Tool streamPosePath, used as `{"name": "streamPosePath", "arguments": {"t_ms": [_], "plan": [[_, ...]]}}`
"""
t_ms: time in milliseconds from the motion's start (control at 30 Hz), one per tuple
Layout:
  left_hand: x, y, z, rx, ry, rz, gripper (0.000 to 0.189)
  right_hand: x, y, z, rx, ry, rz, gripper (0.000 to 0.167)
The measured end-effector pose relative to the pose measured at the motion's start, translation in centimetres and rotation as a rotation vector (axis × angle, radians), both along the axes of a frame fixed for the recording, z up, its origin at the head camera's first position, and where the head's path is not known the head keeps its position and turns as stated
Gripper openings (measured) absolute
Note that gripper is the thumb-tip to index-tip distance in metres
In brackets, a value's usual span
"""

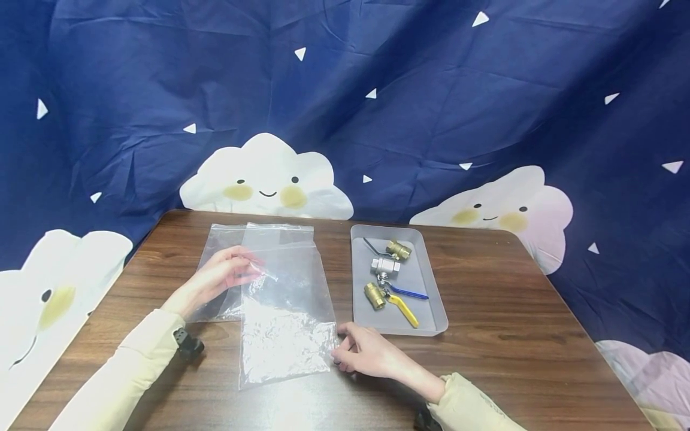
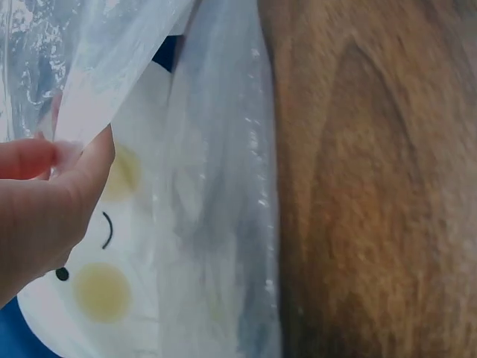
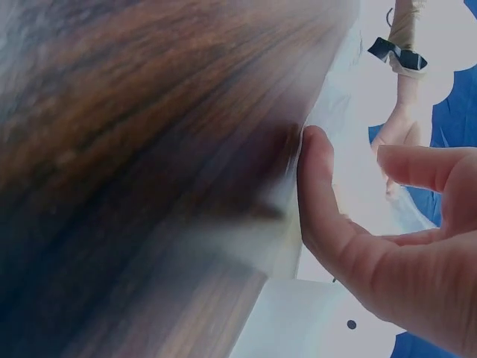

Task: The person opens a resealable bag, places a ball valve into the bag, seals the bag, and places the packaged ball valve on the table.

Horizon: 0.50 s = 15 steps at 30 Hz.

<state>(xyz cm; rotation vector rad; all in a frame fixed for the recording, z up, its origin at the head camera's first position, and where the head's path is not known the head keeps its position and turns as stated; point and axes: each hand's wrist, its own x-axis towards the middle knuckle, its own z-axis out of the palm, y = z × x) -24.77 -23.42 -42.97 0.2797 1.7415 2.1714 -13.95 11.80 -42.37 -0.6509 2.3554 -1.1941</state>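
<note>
Where the left hand [image 1: 229, 272] is working: its fingers [image 2: 97, 160] are pinching the upper left of a clear, flat, rectangular plastic bag [image 1: 286, 335]; film is veiling the fingertips.
Right hand [image 1: 369, 353]: its fingers are bending loosely, leaving a gap between two tips, and one is touching the bag's lower right edge; the remaining fingers are mostly hiding beneath the palm.
Bag: it is spreading over a dark brown wood-grain counter [image 1: 496, 311] and overlapping other clear plastic film [image 1: 221, 239]; glare is washing out its lower half, and the layered edges are making the bags hard to count.
Tray: a translucent whitish plastic tray [image 1: 420, 269] is sitting right of the bag, holding a brass valve with a dark lever [image 1: 399, 249], a silver metal valve with a blue lever [image 1: 386, 267] and a brass valve with a yellow lever [image 1: 375, 296]; the lower two are crowding together, blurring their joints.
Sleeves: two pale yellow sleeves [image 1: 142, 350] are running out of the head view's frame.
Right wrist view: the wood grain is blurring heavily.
</note>
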Motion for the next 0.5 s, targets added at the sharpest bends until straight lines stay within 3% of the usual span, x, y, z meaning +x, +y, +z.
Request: {"name": "streamPosePath", "arguments": {"t_ms": [267,500], "plan": [[0.5,0.6,1.3,-0.051,0.039,0.001,0.025,0.0,-0.2,-0.1,-0.038,-0.018,-0.016,0.022],[1.0,1.4,2.1,0.026,0.041,-0.003,0.022,0.1,0.0,0.0,-0.064,0.011,-0.032,0.012]]}}
